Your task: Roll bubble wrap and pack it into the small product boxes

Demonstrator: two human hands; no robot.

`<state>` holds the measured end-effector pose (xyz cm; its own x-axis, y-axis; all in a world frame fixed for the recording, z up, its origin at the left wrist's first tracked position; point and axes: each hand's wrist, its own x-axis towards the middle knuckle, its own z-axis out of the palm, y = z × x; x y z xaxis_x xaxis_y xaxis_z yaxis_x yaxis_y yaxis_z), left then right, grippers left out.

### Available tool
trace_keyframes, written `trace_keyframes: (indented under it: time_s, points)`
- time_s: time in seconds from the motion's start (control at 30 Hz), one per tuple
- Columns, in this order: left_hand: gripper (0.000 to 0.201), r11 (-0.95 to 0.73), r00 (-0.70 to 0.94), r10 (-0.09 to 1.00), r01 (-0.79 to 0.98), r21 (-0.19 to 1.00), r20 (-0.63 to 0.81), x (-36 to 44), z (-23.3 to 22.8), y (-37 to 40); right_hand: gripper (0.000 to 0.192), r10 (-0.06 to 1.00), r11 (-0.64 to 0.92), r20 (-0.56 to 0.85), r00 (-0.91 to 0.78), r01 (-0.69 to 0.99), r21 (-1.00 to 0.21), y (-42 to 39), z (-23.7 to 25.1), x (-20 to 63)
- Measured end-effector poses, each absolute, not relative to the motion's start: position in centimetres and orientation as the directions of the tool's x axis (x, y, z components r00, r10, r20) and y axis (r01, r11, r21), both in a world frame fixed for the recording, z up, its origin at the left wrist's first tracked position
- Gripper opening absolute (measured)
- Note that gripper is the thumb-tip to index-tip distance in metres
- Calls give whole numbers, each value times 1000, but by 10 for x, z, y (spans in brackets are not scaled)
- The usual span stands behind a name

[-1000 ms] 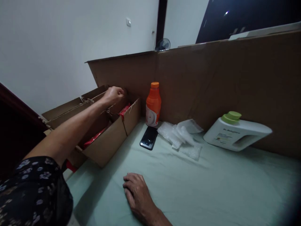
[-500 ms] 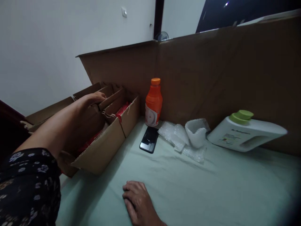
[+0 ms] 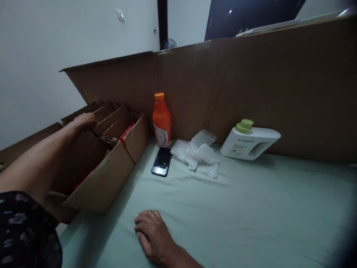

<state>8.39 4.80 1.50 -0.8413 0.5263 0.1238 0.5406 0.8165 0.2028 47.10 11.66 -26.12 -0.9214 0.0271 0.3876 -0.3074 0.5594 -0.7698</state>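
Observation:
My left hand [image 3: 86, 121] reaches down into a divided cardboard box [image 3: 103, 182] at the left. Its fingers are hidden behind the box's dividers, so what they touch does not show. Something red [image 3: 126, 132] lies in a compartment close to the box's right wall. On the pale green sheet [image 3: 245, 216], my right hand [image 3: 156, 236] rests palm down, fingers loosely bent and holding nothing. Farther back, a dark phone [image 3: 161, 162] lies flat in front of an upright orange bottle [image 3: 161, 121].
Crumpled bubble wrap [image 3: 196, 152] lies right of the phone. Beyond it, a white jug with a green cap [image 3: 248, 143] leans against a tall cardboard panel [image 3: 292, 89] that runs along the back. A white wall [image 3: 50, 44] rises behind the box.
The view has turned right, so everything sits farther left. The bubble wrap's curled piece looks more opened out. My left hand stays in the box and my right hand on the sheet.

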Motion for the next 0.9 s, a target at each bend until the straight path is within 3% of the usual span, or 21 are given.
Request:
trace_keyframes:
  time_s: [0.1,0.17,0.23,0.33,0.4,0.47,0.53,0.6,0.67,0.73,0.8,0.9]
  points:
    - [31,927,-939,284,321,196,196,110,47,38,17,34,564,377,-926,-293,-772,116,-259,472]
    - [33,877,-909,275,370,305,313,139,64,43,16,27,568,372,-928,-292,-770,116,-257,472]
    - [31,650,-796,389,594,474,464,179,69,64,15,18,576,371,-929,-294,-763,116,-257,472]
    - [21,290,-610,627,759,583,484,242,46,124,16,23,591,384,-923,-297,-750,116,-259,472]
    - [28,216,-561,726,734,644,396,269,19,167,18,20,598,395,-918,-306,-741,117,-262,472]
    - [53,204,-518,785,735,647,340,277,-5,190,19,10,604,405,-914,-318,-731,118,-265,471]
    - [61,254,-478,826,790,559,300,267,-18,180,19,-11,604,418,-909,-339,-721,121,-266,469]
    - [45,355,-509,820,812,463,263,247,-15,136,19,-31,599,425,-905,-357,-717,123,-266,467]
    - [28,483,-603,761,773,411,240,221,0,71,19,-48,591,429,-902,-372,-716,124,-266,465]
    - [30,656,-738,641,669,348,211,193,16,2,20,-52,591,430,-901,-375,-714,126,-265,464]
    - [27,796,-841,533,537,278,97,168,24,-56,20,-58,604,434,-899,-378,-702,127,-264,462]
    - [20,871,-877,468,436,224,-111,145,15,-107,20,-66,624,445,-893,-385,-680,128,-263,461]
